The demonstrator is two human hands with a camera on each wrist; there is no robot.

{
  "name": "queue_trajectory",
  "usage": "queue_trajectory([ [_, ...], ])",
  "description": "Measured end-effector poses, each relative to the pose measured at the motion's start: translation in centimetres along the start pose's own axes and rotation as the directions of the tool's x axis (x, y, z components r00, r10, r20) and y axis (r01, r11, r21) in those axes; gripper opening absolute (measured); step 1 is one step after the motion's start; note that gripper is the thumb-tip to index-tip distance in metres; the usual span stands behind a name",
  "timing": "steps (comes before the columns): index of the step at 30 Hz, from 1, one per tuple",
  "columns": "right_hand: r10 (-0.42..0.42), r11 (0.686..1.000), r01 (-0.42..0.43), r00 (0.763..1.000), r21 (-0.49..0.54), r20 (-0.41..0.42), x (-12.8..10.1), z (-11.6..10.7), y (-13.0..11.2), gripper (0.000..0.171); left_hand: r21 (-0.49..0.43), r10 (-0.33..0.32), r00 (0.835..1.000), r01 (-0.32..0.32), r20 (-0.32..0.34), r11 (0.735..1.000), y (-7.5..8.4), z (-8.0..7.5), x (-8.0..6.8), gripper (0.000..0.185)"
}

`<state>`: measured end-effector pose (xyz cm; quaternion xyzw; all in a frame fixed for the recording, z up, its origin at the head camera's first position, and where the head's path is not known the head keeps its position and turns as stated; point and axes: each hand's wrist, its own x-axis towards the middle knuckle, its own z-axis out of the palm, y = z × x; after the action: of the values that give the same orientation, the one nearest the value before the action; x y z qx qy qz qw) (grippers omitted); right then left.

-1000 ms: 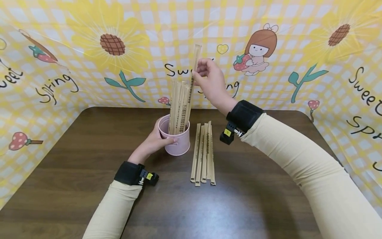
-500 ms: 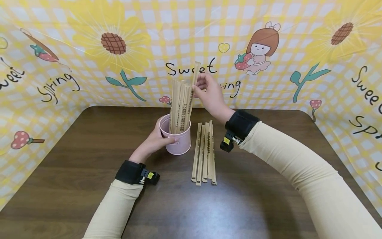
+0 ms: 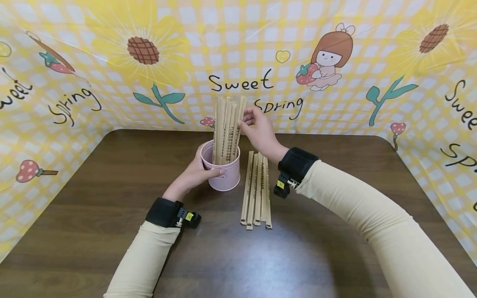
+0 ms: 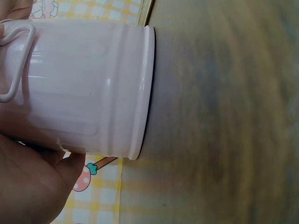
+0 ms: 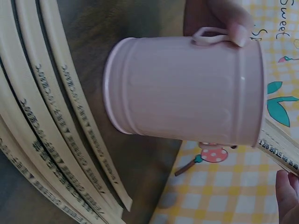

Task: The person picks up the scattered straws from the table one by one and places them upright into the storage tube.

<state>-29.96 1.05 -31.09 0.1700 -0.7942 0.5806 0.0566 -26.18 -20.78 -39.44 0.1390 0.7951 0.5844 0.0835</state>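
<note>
A pink metal cup (image 3: 225,174) stands mid-table with several paper-wrapped chopstick packs (image 3: 225,128) upright in it. My left hand (image 3: 195,171) grips the cup's left side, thumb across the front; the left wrist view shows the cup wall (image 4: 84,88) against my palm. My right hand (image 3: 257,124) pinches the top of the rightmost upright pack (image 3: 239,118), whose lower end is in the cup. Several more wrapped packs (image 3: 256,190) lie flat just right of the cup, also seen as wrapped packs (image 5: 51,135) beside the cup (image 5: 187,91) in the right wrist view.
The dark wooden table (image 3: 93,198) has rounded far corners. A yellow checked backdrop (image 3: 335,82) with flowers and lettering closes off the back and both sides.
My right hand has come down with the pack it pinches, lowering it from high above the cup into the cup among the others. The left hand stays on the cup.
</note>
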Motion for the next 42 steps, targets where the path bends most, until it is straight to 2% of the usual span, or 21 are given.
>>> queue_trajectory([
  [13, 0.028, 0.999, -0.027, 0.999, -0.037, 0.046, -0.9, 0.7, 1.0, 0.035, -0.001, 0.010, 1.000, -0.010, -0.001, 1.000, 0.0, 0.0, 0.0, 0.101],
  [21, 0.072, 0.997, -0.071, 0.995, -0.023, 0.063, -0.8, 0.5, 1.0, 0.041, -0.003, 0.008, 1.000, -0.008, -0.006, 1.000, -0.1, 0.1, -0.1, 0.101],
  [26, 0.104, 0.995, -0.104, 0.991, -0.005, 0.083, -0.5, -0.4, 1.0, 0.049, -0.013, 0.018, 1.000, -0.018, -0.006, 1.000, 0.0, 0.0, -0.2, 0.102],
  [29, 0.111, 0.994, -0.110, 0.989, -0.016, 0.099, -0.7, -1.4, 1.5, 0.047, -0.012, 0.014, 1.000, -0.014, -0.014, 1.000, 0.0, 0.0, -0.2, 0.102],
  [32, 0.138, 0.989, -0.130, 0.984, -0.070, 0.114, -1.3, -2.4, 2.6, 0.043, -0.008, 0.004, 1.000, -0.004, -0.014, 1.000, -0.1, 0.0, -0.2, 0.101],
  [36, 0.248, 0.963, -0.226, 0.957, -0.149, 0.151, -2.3, -3.4, 4.4, 0.040, -0.009, 0.000, 1.000, 0.000, -0.008, 1.000, -0.1, 0.0, -0.1, 0.100],
  [42, 0.440, 0.892, -0.407, 0.882, -0.196, 0.168, -3.1, -4.1, 6.7, 0.044, -0.016, -0.001, 1.000, 0.000, -0.019, 1.000, 0.1, 0.1, -0.2, 0.098],
])
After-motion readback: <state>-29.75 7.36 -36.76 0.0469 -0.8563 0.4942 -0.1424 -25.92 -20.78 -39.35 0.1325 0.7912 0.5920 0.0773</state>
